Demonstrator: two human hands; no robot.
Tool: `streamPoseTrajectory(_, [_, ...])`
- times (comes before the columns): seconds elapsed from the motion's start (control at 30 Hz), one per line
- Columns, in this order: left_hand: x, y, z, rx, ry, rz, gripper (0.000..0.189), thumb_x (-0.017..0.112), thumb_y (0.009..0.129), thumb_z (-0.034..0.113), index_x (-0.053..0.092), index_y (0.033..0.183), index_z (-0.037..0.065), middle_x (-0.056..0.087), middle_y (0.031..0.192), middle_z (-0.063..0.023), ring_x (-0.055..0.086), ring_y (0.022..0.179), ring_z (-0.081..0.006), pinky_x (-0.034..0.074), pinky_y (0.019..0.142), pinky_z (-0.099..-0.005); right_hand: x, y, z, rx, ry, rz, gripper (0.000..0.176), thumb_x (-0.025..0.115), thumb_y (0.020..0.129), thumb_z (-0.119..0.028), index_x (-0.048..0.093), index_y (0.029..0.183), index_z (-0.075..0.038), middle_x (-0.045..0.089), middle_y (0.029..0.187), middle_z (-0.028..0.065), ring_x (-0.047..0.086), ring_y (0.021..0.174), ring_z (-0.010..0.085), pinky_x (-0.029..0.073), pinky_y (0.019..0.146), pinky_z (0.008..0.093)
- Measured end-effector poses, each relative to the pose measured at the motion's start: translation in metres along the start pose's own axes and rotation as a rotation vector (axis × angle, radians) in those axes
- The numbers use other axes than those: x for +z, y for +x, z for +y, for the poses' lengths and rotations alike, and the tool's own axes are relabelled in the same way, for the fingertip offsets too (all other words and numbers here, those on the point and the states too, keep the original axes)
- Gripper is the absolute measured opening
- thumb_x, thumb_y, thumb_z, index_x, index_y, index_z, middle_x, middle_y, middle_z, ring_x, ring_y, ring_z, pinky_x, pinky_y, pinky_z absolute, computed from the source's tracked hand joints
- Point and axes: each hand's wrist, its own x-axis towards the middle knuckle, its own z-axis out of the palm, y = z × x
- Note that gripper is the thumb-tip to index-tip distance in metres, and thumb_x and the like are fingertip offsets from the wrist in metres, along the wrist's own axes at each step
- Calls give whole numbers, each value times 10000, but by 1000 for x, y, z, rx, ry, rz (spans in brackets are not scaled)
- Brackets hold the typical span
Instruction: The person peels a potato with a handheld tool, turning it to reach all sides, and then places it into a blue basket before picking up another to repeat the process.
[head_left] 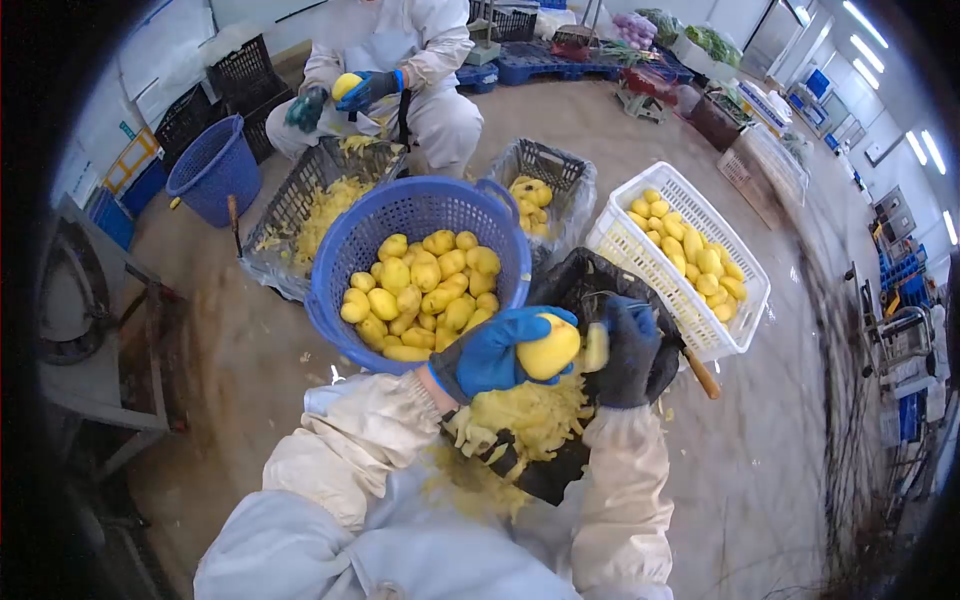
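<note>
My left hand (pixel 505 352), in a blue glove, is closed around a peeled yellow potato (pixel 549 347). Just right of it my right hand (pixel 632 350), in a dark glove, grips a peeler (pixel 597 347), which is blurred and partly hidden by the fingers. A heap of yellow peelings (pixel 530 415) lies below both hands, over a black-lined container (pixel 580 285). Beyond my left hand stands a blue perforated basket (pixel 330 235) holding many yellow potatoes (pixel 425 285).
A white crate (pixel 625 250) with more potatoes stands at the right, a wooden handle (pixel 702 376) near its corner. Ahead are a lined crate of peelings (pixel 325 215) and a lined crate of potatoes (pixel 535 200). Opposite sits a co-worker (pixel 400 60) holding a potato. A metal stand (pixel 95 330) is left.
</note>
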Motion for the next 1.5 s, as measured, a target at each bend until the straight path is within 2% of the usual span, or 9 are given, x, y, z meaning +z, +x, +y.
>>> streamPoseTrajectory(0.07, [15,-4,0,-33,-63,40,455,577,923,278,484,1271,0,597,1144,-174,624,991,-316,541,846,-450,-10,0,12,-273,-248,117,120,636,889,-157,639,849,-44,583,696,0,513,560,73,396,498,218])
streamPoseTrajectory(0.17, [-10,3,2,31,-359,160,458,569,928,308,493,1256,-2,598,1129,-179,616,997,-318,530,859,-467,2,-8,-37,342,454,-6,145,633,896,-182,634,883,-38,603,714,21,532,589,75,411,509,205])
streamPoseTrajectory(0.3, [-14,5,3,75,-377,181,456,535,942,321,487,1252,-10,594,1132,-172,615,986,-297,535,836,-449,37,-41,-34,-249,-4,-159,134,646,886,-169,651,872,-36,624,700,40,551,571,96,427,511,224])
streamPoseTrajectory(0.4, [1,-1,3,-10,-300,51,460,530,939,310,482,1262,-13,598,1125,-161,620,977,-277,547,796,-413,26,-26,-36,274,314,-162,172,616,908,-213,653,874,-48,621,689,30,556,583,93,419,511,219])
streamPoseTrajectory(0.67, [-9,5,4,123,-268,203,431,560,928,270,488,1257,1,606,1115,-147,630,962,-264,546,812,-435,20,-26,-48,301,338,-82,106,647,884,-147,637,881,-42,634,737,33,560,600,87,429,529,219])
streamPoseTrajectory(0.8, [-24,3,-3,58,-277,177,404,540,944,315,524,1216,16,624,1053,-151,631,925,-270,546,800,-439,44,-44,-46,-154,-11,-285,110,659,870,-128,665,888,-19,639,766,40,551,587,97,430,542,226])
streamPoseTrajectory(1.27, [-16,6,-11,65,-494,123,452,435,993,362,497,1266,6,605,1121,-145,606,1009,-318,537,823,-445,26,-24,-44,376,350,-148,84,579,904,-73,638,912,-14,588,758,11,530,626,74,452,590,226])
streamPoseTrajectory(1.43, [-14,9,-8,-63,-383,50,537,424,980,454,486,1274,9,597,1147,-157,610,997,-318,552,768,-406,8,-11,-18,-109,-69,48,127,601,922,-169,596,922,-42,582,676,15,493,538,78,399,499,211])
streamPoseTrajectory(1.5, [-13,11,-9,120,-311,175,580,410,968,510,480,1270,21,587,1166,-142,602,1013,-299,535,816,-386,22,-26,-35,287,439,-119,127,615,913,-157,605,926,-31,610,703,35,543,562,91,424,504,219])
